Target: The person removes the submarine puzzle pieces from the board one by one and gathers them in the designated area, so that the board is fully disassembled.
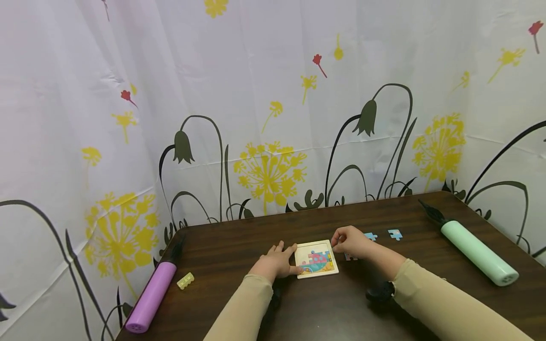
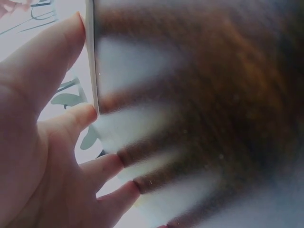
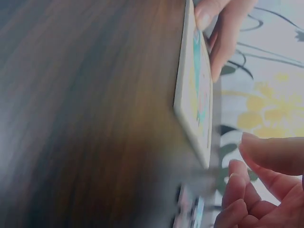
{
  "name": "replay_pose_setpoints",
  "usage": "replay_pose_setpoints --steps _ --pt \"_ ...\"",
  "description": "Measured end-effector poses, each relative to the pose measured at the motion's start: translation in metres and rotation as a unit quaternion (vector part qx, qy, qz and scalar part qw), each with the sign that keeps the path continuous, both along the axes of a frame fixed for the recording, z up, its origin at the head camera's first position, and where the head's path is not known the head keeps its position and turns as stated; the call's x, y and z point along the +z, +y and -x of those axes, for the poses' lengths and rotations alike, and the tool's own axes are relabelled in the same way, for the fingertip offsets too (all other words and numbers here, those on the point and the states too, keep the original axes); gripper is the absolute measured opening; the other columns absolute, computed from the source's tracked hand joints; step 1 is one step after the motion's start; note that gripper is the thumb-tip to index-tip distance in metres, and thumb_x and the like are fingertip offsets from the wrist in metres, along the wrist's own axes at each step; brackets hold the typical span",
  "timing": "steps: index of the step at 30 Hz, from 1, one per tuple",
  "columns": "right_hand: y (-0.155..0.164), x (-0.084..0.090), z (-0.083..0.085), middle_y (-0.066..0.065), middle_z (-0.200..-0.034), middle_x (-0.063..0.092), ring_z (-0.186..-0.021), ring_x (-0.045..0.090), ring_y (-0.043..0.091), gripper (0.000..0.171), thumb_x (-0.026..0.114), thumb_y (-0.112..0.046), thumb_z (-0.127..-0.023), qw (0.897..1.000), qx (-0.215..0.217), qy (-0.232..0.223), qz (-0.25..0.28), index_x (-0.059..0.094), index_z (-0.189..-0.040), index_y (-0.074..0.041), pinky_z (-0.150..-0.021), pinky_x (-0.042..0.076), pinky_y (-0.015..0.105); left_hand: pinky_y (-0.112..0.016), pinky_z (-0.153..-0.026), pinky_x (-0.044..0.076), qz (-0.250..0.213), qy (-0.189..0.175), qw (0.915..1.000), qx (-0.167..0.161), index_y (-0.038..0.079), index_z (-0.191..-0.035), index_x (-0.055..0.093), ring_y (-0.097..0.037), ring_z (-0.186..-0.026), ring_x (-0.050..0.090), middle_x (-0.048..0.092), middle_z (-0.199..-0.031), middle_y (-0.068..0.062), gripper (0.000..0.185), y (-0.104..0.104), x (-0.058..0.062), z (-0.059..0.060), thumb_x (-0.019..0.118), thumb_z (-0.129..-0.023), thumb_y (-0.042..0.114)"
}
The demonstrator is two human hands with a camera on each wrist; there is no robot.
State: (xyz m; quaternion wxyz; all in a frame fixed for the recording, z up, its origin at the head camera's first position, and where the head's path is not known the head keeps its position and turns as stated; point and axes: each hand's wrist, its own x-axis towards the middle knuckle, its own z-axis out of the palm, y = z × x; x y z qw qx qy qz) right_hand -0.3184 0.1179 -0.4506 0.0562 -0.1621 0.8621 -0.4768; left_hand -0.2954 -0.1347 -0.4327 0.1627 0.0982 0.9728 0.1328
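A square wooden puzzle board (image 1: 316, 275) lies on the table, its picture partly filled with pink, blue and orange pieces. My left hand (image 1: 275, 263) has its fingers spread; in the left wrist view the thumb (image 2: 71, 40) and a fingertip touch the board's edge while other fingertips press on the table. Close by the board's right edge is my right hand (image 1: 351, 241), fingers loosely bent. The right wrist view shows a gap between its thumb (image 3: 270, 154) and index finger, with nothing visible there. A loose puzzle piece (image 1: 350, 257) lies under this hand, partly hidden.
Two blue puzzle pieces, one (image 1: 370, 236) beside the right hand and another (image 1: 395, 234) farther right, lie on the dark table (image 1: 239, 237). A green pump (image 1: 477, 251) lies at right, a purple pump (image 1: 152, 296) and small yellow block (image 1: 185, 281) at left. A flowered curtain (image 1: 273, 94) hangs behind.
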Motion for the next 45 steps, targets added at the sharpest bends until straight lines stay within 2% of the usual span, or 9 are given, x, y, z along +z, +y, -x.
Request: replay_pose_setpoints --steps 2,8,14,21,30,35,40,45 --pt "-0.009 0.0 0.001 0.003 -0.066 0.053 -0.045 0.044 0.01 0.008 0.072 0.002 -0.084 1.0 -0.006 -0.001 -0.007 0.067 -0.085 -0.003 -0.041 0.037 0.023 -0.064 -0.109 0.022 0.003 -0.001 1.0 -0.001 0.022 -0.154 0.038 -0.042 -0.144 0.022 0.024 -0.159 -0.02 0.076 0.001 0.0 0.0 0.07 -0.089 0.048" --pt "-0.028 -0.006 0.003 0.003 -0.067 0.054 -0.061 0.049 0.015 0.014 0.079 0.003 -0.076 1.0 0.011 0.004 -0.024 0.068 -0.082 -0.004 -0.055 0.04 0.028 -0.065 -0.108 0.023 0.013 -0.002 0.9999 -0.001 0.021 -0.153 0.039 -0.042 -0.144 0.023 0.025 -0.158 -0.02 0.076 0.003 -0.002 0.002 0.07 -0.089 0.049" --pt "-0.045 -0.01 0.004 0.003 -0.068 0.053 -0.06 0.048 0.016 0.025 0.084 0.002 -0.068 0.999 0.008 0.003 -0.05 0.066 -0.083 -0.006 -0.053 0.039 0.027 -0.065 -0.108 0.024 0.024 -0.001 0.9997 -0.001 0.021 -0.153 0.039 -0.042 -0.143 0.024 0.025 -0.158 -0.02 0.076 0.002 0.0 0.002 0.069 -0.089 0.05" --pt "-0.055 -0.016 0.006 0.003 -0.069 0.053 -0.061 0.049 0.016 0.032 0.089 -0.003 -0.067 0.996 -0.014 -0.017 -0.09 0.062 -0.083 -0.009 -0.053 0.04 0.028 -0.065 -0.108 0.024 0.017 0.0 0.9998 -0.007 0.021 -0.153 0.039 -0.042 -0.143 0.023 0.025 -0.158 -0.02 0.076 0.001 0.001 0.001 0.069 -0.089 0.049" --pt "-0.057 -0.018 0.007 0.004 -0.073 0.054 -0.065 0.051 0.018 0.035 0.089 -0.004 -0.068 0.995 -0.019 -0.005 -0.099 0.059 -0.085 -0.009 -0.056 0.042 0.03 -0.065 -0.108 0.023 0.019 0.001 0.9998 -0.003 0.021 -0.153 0.039 -0.042 -0.144 0.023 0.025 -0.159 -0.02 0.076 0.001 0.001 0.001 0.069 -0.09 0.049" --pt "-0.057 -0.016 0.005 0.006 -0.074 0.054 -0.062 0.051 0.019 0.039 0.088 -0.002 -0.068 0.996 -0.021 -0.019 -0.086 0.055 -0.087 -0.009 -0.053 0.041 0.03 -0.065 -0.108 0.023 0.016 0.0 0.9999 -0.004 0.021 -0.153 0.04 -0.042 -0.144 0.023 0.025 -0.158 -0.02 0.075 0.001 0.001 0.0 0.07 -0.089 0.048" --pt "-0.055 -0.017 0.004 0.005 -0.072 0.053 -0.061 0.049 0.018 0.027 0.082 -0.005 -0.079 0.997 -0.026 -0.004 -0.068 0.055 -0.083 -0.009 -0.052 0.039 0.028 -0.065 -0.108 0.023 0.014 -0.002 0.9999 -0.002 0.02 -0.153 0.04 -0.042 -0.143 0.024 0.026 -0.158 -0.02 0.075 0.001 0.002 -0.001 0.07 -0.089 0.048" --pt "-0.051 -0.016 0.005 0.005 -0.067 0.051 -0.055 0.05 0.015 0.022 0.078 -0.008 -0.085 1.0 -0.016 0.004 0.001 0.057 -0.079 -0.007 -0.05 0.042 0.027 -0.064 -0.109 0.022 0.012 -0.004 0.9999 -0.001 0.021 -0.153 0.039 -0.042 -0.144 0.022 0.024 -0.159 -0.02 0.075 0.001 0.004 -0.001 0.069 -0.09 0.048"
